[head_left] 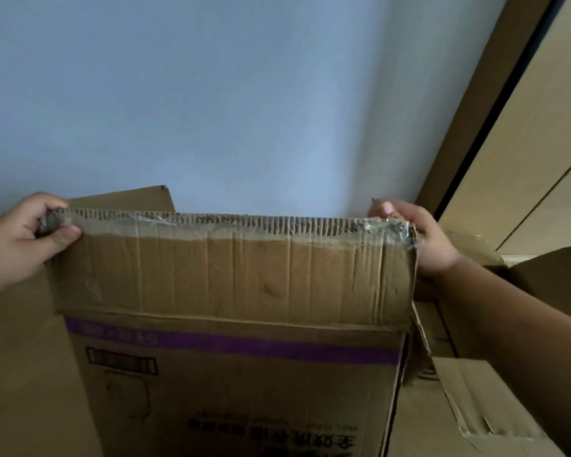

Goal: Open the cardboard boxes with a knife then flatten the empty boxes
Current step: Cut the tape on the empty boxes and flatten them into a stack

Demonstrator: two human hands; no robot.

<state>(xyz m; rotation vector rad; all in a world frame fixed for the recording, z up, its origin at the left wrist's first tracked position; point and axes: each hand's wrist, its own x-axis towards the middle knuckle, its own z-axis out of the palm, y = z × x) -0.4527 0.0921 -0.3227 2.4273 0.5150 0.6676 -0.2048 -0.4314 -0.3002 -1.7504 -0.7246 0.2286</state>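
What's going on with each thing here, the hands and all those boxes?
Left hand: gripping the flap's left corner.
Right hand: gripping the flap's right corner.
Flap: raised, old tape on its edge.
Purple-striped box: print upside down.
Other cardboard: open, torn.

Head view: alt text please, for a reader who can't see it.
Two bare hands, left hand and right hand, grip the top corners of a flap on a cardboard box with a purple stripe. More cardboard lies at right, before a pale wall.
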